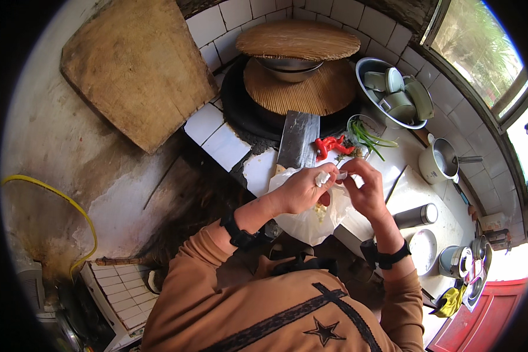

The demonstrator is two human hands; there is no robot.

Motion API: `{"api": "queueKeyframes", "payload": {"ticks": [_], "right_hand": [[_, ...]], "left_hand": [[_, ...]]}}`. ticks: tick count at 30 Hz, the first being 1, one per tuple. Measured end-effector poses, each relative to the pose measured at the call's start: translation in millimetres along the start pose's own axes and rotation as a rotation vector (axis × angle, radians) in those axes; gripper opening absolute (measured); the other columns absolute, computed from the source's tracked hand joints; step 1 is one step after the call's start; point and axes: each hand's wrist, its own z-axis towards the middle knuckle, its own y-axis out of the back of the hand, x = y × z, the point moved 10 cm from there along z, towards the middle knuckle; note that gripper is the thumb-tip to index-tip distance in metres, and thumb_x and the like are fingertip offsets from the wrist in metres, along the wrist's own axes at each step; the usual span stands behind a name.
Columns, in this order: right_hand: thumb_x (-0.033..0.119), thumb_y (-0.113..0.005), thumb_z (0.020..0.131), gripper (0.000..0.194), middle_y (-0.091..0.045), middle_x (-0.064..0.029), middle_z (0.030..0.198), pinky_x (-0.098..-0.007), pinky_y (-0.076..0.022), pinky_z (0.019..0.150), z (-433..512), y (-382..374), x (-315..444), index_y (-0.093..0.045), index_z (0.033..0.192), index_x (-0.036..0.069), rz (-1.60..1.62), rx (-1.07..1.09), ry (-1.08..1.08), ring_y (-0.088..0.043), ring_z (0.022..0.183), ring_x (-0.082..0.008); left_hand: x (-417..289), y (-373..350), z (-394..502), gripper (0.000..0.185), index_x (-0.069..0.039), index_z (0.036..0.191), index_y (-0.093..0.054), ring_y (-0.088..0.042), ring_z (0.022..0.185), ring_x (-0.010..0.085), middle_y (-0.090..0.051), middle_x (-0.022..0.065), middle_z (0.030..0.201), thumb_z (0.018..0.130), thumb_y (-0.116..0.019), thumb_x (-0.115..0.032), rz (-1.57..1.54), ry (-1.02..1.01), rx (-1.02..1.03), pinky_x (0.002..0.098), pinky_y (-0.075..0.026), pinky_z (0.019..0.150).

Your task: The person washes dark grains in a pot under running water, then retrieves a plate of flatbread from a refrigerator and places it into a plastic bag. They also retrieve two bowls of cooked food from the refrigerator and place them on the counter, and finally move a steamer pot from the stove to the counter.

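A thin white plastic bag (308,229) hangs below my hands at the counter's edge, with pale yellowish bits showing inside. My left hand (301,191) is closed on its gathered top, and a crumpled white tuft pokes out by the thumb. The fingertips of my right hand (365,187) pinch a small white end beside it, seemingly of the same plastic. Just beyond lies a broad cleaver blade (298,138); its handle is hidden. Red chili peppers (332,146) sit to the right of the blade, near green scallions (367,135).
Wooden lids (297,40) and a metal bowl (290,75) top the stove. A basin (369,66) holds several enamel vessels. On the right stand a white pot (438,163), a lying steel flask (416,215) and a plate (423,251). A large wooden board (136,70) leans left.
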Motion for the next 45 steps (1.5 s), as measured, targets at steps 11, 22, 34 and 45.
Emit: {"api": "queueKeyframes", "payload": {"ticks": [11,22,34,45], "right_hand": [[-0.005,-0.060,0.059,0.016,-0.052,-0.0105,0.098,-0.0366,-0.0387,0.084,-8,-2,62,-0.057,0.072,0.004,-0.047,0.163,0.258,-0.048,0.094,-0.0292],[-0.016,-0.044,0.067,0.049,-0.055,-0.0095,0.103,-0.0257,-0.0458,0.067,9,-33,-22,-0.051,0.111,0.006,0.390,0.231,-0.138,-0.059,0.080,-0.0203],[0.006,-0.054,0.063,0.010,-0.049,-0.0021,0.072,-0.0299,-0.0447,0.053,-7,-5,9,-0.054,0.073,0.008,-0.675,-0.038,0.311,-0.052,0.073,-0.0191],[0.004,-0.060,0.071,0.034,-0.052,-0.0075,0.101,-0.0321,-0.0476,0.057,-52,21,-61,-0.052,0.103,0.010,-0.434,-0.145,-0.118,-0.055,0.072,-0.0249]], "left_hand": [[52,20,-2,0.019,-0.001,0.085,-0.055,-0.057,0.063,0.0105,-0.057,0.0032,0.077,0.088,-0.050,-0.019,-0.572,0.316,-0.140,0.0218,-0.047,0.055],[-68,-14,-19,0.006,-0.007,0.061,-0.050,-0.050,0.068,0.0192,-0.051,0.0044,0.069,0.059,-0.056,-0.008,1.121,-0.805,-0.261,0.0301,-0.040,0.064],[-47,23,-49,0.018,-0.008,0.065,-0.053,-0.047,0.057,0.0205,-0.046,0.0029,0.062,0.059,-0.071,-0.006,1.001,-0.607,-0.541,0.0316,-0.035,0.052],[22,66,-101,0.036,0.000,0.090,-0.051,-0.051,0.073,0.0262,-0.051,0.0110,0.085,0.066,-0.072,-0.017,0.638,-0.124,-0.614,0.0331,-0.043,0.067]]}}
